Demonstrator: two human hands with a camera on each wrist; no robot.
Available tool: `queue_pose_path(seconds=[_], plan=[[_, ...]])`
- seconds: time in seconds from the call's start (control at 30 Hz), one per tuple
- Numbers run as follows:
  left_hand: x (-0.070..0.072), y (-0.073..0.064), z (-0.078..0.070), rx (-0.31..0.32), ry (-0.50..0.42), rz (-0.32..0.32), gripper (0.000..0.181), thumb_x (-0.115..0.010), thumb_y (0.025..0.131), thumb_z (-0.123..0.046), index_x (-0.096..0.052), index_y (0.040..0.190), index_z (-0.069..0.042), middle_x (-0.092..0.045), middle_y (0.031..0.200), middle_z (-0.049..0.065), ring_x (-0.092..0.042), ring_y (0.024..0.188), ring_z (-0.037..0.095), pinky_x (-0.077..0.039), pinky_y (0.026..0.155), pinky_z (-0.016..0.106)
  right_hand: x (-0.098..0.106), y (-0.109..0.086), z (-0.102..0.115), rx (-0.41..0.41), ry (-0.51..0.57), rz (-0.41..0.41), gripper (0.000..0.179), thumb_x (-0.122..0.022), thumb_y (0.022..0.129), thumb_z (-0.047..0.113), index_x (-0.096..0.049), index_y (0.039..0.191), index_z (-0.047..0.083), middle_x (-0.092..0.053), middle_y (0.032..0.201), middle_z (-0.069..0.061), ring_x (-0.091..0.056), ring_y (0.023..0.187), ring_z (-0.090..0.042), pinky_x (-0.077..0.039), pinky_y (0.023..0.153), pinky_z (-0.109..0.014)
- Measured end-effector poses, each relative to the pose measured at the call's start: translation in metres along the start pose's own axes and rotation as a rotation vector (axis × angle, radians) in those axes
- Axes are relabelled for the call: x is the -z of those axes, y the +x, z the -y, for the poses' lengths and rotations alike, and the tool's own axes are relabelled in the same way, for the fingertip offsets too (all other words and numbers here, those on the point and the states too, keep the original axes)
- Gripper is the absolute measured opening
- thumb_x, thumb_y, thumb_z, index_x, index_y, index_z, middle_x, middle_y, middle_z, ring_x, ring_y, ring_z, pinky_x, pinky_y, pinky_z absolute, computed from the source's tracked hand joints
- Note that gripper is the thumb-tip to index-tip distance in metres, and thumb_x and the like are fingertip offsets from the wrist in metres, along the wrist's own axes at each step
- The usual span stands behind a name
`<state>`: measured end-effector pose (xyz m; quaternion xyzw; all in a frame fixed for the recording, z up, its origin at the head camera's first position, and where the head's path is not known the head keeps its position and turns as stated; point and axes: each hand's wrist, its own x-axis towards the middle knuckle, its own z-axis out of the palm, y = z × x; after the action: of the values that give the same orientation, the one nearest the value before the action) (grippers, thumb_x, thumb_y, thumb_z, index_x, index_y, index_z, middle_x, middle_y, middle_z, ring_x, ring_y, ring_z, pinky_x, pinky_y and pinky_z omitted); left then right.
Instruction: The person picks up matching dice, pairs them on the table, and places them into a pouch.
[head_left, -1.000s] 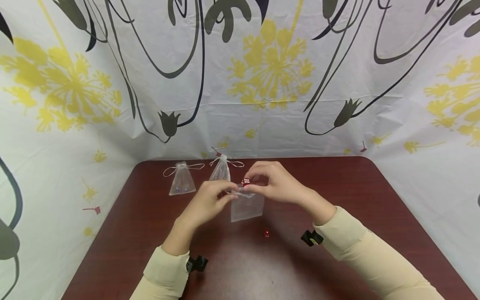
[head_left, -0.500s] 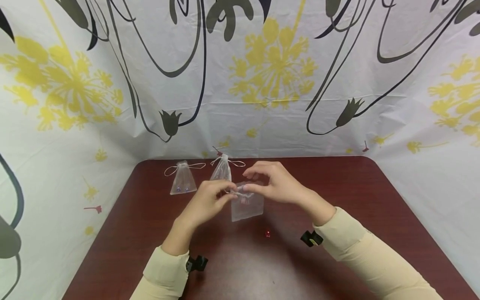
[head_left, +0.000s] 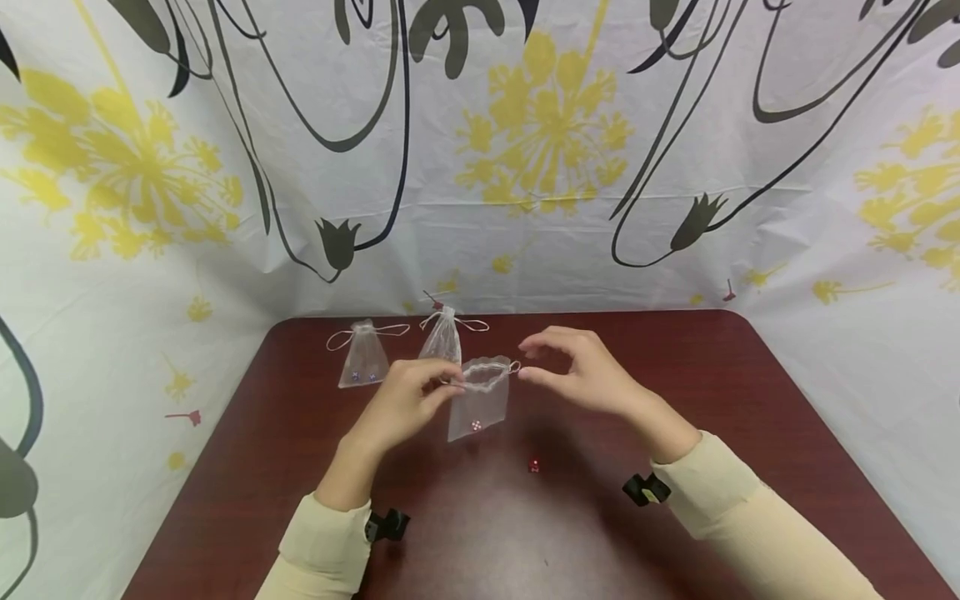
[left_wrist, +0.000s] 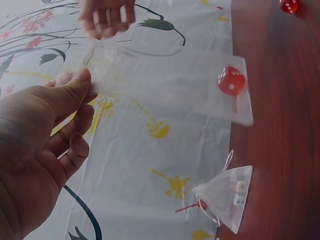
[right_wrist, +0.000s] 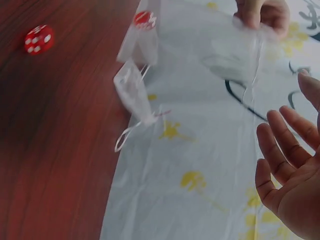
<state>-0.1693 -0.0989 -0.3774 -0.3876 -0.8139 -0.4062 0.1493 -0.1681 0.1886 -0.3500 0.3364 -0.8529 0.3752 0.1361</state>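
Note:
My left hand pinches the rim of a sheer white drawstring bag, held up with its mouth spread. One red die with white pips lies at the bottom, seen through the mesh in the left wrist view. My right hand is just right of the bag's mouth, fingers relaxed and apart, holding nothing. A second red die sits on the table, nearer me than the bag; the right wrist view shows this loose die at upper left.
Behind the held bag stands another drawstring bag, partly hidden. Left of it lies a bag with two small dice inside. The dark red-brown table ends at a patterned cloth backdrop.
The red die left my right fingers and dropped to the bottom of the bag. My right hand has drawn away to the right; the left hand and bag shifted slightly left.

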Motion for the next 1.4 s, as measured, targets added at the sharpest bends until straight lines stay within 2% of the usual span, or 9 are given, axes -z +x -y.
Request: queue_pose_path(seconds=[0.13,0.27,0.47,0.6,0.73,0.93,1.1,1.27,1.4], plan=[[0.002,0.0,0.0,-0.009,0.004,-0.009,0.012,-0.081,0.083,-0.001,-0.074,0.09,-0.009,-0.071,0.082,-0.003,-0.054,0.064,0.006,-0.051,0.056,0.031,0.006,-0.012,-0.011,-0.03,-0.011,-0.031,0.026,-0.084,0.084,0.016,-0.074,0.108,0.014,-0.069,0.095,0.01,-0.065,0.088,-0.016,-0.05,0.073,-0.026],[0.001,0.0,0.001,-0.011,0.005,-0.011,0.012,-0.081,0.083,-0.001,-0.074,0.09,-0.009,-0.071,0.082,-0.003,-0.054,0.064,0.006,-0.052,0.056,0.033,0.001,-0.023,-0.02,-0.023,-0.008,-0.034,0.026,-0.084,0.083,0.016,-0.074,0.107,0.014,-0.068,0.094,0.01,-0.066,0.087,-0.018,-0.051,0.072,-0.028],[0.0,0.0,0.002,-0.01,-0.004,-0.011,0.012,-0.081,0.083,-0.001,-0.074,0.09,-0.009,-0.072,0.083,-0.003,-0.054,0.064,0.006,-0.052,0.056,0.033,-0.024,-0.044,-0.037,0.004,0.018,-0.056,0.024,-0.084,0.083,0.013,-0.073,0.104,0.013,-0.069,0.088,0.002,-0.065,0.08,-0.018,-0.052,0.069,-0.029],[0.0,-0.001,0.002,-0.005,-0.01,-0.004,0.012,-0.081,0.084,0.0,-0.074,0.09,-0.009,-0.072,0.084,-0.003,-0.055,0.065,0.006,-0.053,0.057,0.037,-0.043,-0.059,-0.046,-0.001,0.035,-0.046,0.024,-0.084,0.083,0.013,-0.073,0.105,0.013,-0.068,0.087,0.0,-0.065,0.079,-0.021,-0.055,0.067,-0.033],[0.0,-0.002,0.002,-0.001,-0.007,-0.004,0.013,-0.081,0.084,0.0,-0.074,0.09,-0.008,-0.072,0.084,-0.003,-0.055,0.065,0.006,-0.053,0.057,0.038,-0.058,-0.071,-0.05,-0.014,0.047,-0.008,0.024,-0.084,0.084,0.015,-0.072,0.105,0.013,-0.068,0.088,-0.001,-0.065,0.08,-0.019,-0.056,0.068,-0.038],[0.001,-0.003,0.003,-0.006,0.001,-0.003,0.012,-0.081,0.084,-0.001,-0.074,0.091,-0.008,-0.072,0.085,-0.002,-0.055,0.066,0.006,-0.053,0.058,0.035,-0.073,-0.084,-0.057,-0.014,0.042,0.056,0.024,-0.083,0.085,0.018,-0.073,0.103,0.008,-0.069,0.087,-0.001,-0.064,0.08,-0.014,-0.055,0.07,-0.032],[0.001,-0.003,0.004,0.005,0.002,-0.001,0.013,-0.081,0.084,-0.001,-0.074,0.091,-0.009,-0.072,0.085,-0.003,-0.056,0.068,0.006,-0.053,0.059,0.031,-0.08,-0.093,-0.061,-0.005,0.035,0.175,0.028,-0.083,0.087,0.024,-0.072,0.105,0.006,-0.069,0.09,0.0,-0.064,0.082,-0.013,-0.055,0.072,-0.032],[0.001,-0.002,0.003,0.01,0.005,0.005,0.012,-0.081,0.084,-0.001,-0.074,0.091,-0.008,-0.072,0.085,-0.003,-0.056,0.068,0.007,-0.053,0.059,0.033,-0.079,-0.097,-0.059,-0.052,-0.072,0.316,0.038,-0.083,0.085,0.038,-0.074,0.112,0.012,-0.067,0.1,0.006,-0.061,0.089,-0.01,-0.053,0.076,-0.03],[0.001,-0.003,0.002,0.017,0.003,0.011,0.012,-0.08,0.084,-0.001,-0.074,0.091,-0.008,-0.072,0.085,-0.002,-0.057,0.069,0.007,-0.055,0.06,0.038,-0.08,-0.098,-0.061,-0.02,-0.15,0.34,0.039,-0.084,0.083,0.04,-0.074,0.111,0.015,-0.065,0.104,0.008,-0.059,0.095,-0.008,-0.053,0.08,-0.032]])
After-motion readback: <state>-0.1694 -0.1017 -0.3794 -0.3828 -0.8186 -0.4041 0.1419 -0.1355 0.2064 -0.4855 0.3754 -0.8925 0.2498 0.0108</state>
